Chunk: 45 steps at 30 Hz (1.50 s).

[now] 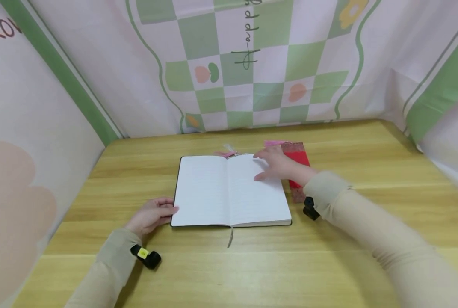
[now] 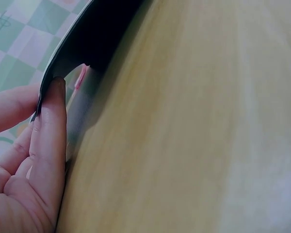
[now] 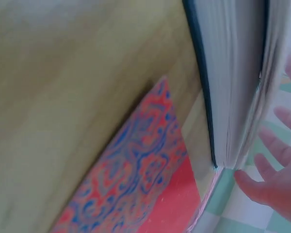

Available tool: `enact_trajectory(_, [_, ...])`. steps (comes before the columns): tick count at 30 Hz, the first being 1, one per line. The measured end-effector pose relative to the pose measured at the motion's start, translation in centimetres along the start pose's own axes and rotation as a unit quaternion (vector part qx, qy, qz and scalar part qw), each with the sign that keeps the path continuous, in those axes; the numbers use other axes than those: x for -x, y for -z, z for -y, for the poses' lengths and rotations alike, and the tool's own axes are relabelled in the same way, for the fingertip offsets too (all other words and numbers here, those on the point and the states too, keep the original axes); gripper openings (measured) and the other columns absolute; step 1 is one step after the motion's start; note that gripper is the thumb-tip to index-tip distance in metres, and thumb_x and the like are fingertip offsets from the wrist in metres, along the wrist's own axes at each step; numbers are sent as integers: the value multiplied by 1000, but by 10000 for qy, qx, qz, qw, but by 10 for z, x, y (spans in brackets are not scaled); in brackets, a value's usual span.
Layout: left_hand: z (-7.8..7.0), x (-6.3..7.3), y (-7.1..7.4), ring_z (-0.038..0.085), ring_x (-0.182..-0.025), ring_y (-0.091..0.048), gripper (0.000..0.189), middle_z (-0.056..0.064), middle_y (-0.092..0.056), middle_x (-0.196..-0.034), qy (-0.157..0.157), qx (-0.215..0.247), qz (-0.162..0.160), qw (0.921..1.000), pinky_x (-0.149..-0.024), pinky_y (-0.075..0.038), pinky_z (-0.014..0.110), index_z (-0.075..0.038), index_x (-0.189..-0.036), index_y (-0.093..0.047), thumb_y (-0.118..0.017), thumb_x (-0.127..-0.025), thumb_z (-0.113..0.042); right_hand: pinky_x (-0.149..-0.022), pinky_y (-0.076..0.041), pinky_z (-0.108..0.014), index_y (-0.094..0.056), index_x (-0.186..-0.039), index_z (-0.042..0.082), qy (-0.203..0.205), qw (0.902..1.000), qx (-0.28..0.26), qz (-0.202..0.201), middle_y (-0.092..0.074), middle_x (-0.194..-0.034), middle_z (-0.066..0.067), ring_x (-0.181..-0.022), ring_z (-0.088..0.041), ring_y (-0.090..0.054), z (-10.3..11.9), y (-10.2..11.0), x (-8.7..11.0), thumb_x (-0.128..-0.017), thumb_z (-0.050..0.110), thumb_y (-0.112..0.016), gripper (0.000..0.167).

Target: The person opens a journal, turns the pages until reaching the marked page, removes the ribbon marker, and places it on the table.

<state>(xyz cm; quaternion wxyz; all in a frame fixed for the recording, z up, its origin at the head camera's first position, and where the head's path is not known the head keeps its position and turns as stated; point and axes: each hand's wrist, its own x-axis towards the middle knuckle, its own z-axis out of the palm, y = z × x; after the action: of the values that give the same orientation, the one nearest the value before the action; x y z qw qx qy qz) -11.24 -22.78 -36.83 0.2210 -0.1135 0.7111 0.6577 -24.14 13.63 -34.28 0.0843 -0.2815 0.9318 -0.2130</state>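
An open notebook [image 1: 202, 188] with white pages and a dark cover lies on the table, its grey ribbon [image 1: 230, 238] hanging out at the bottom. My left hand [image 1: 152, 215] pinches its left edge, thumb on the page and fingers beneath the cover [image 2: 94, 36], which is raised off the wood in the left wrist view. Over the upper right page hovers my right hand [image 1: 276, 164], fingers spread and holding nothing. In the right wrist view that hand [image 3: 276, 174] is beside the thick page block [image 3: 228, 97]. Right of the notebook lies a flat red strip [image 1: 298, 157] with patterned ends, partly hidden by the right hand and forearm.
Pink tassel strands [image 1: 275, 143] lie at the strip's far end. Another pink and white tassel [image 1: 230, 150] sticks out past the notebook's top edge. Behind the wooden table [image 1: 259, 269] hangs a green-checked cloth [image 1: 236, 94], and more cloth closes off the sides.
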Motion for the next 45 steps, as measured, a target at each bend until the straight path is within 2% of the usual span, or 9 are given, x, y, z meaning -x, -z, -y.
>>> enact_trajectory(4, [1,0,-1,8,-82,-60,40,0,-60,-96,45,-45,-26,10000,-75,-53,23,10,-125,-42,-59,-91,-3,-106,-24,-61,-48,-134,0,-199,9988,299,342,-42,-139,-25,-130,-45,-26,4,-3,-3,-77,36,-77,73])
enact_trajectory(10, [0,1,-3,7,-82,-60,42,0,-60,-96,-36,-67,-12,10000,-74,-53,23,12,-126,-42,-60,-91,-3,-105,-15,-67,-39,-142,6,-571,9939,518,783,-30,-147,-26,-132,-46,-18,5,1,-6,-76,43,-76,84])
enact_trajectory(19, [1,1,-4,7,-82,-60,42,-1,-60,-95,-11,-60,-15,10000,-74,-53,22,11,-126,-41,-59,-91,-3,-104,-15,-67,-37,-144,10,-806,9893,693,997,-28,-148,-25,-133,-46,-14,-4,0,-10,-75,49,-76,89])
enact_trajectory(29, [1,-1,-3,7,-82,-59,47,1,-59,-99,76,-120,-96,9999,-75,-52,22,12,-129,-38,-60,-91,-4,-104,-16,-66,-40,-142,10,-759,9926,600,732,-29,-147,-24,-133,-45,-15,-3,-1,-9,-73,46,-79,88])
enact_trajectory(34, [1,-1,-3,7,-82,-60,46,0,-59,-98,94,-85,-118,9998,-74,-52,22,11,-129,-39,-60,-91,-4,-105,-17,-65,-41,-142,9,-762,9936,673,487,-35,-143,-23,-132,-44,-19,0,-4,-5,-72,45,-80,88])
enact_trajectory(39, [1,-1,-3,6,-83,-59,46,0,-59,-98,51,-76,-80,9999,-75,-52,22,12,-129,-39,-60,-91,-3,-105,-19,-63,-46,-139,9,-598,9957,668,221,-41,-140,-21,-129,-41,-24,3,-5,1,-72,38,-81,81])
enact_trajectory(45, [2,-2,-2,6,-83,-59,46,-1,-59,-97,29,-66,-73,9999,-75,-52,22,12,-129,-39,-60,-90,-3,-104,-36,-53,-54,-132,7,-201,9986,489,14,-50,-135,-17,-128,-36,-39,2,0,8,-74,22,-81,65])
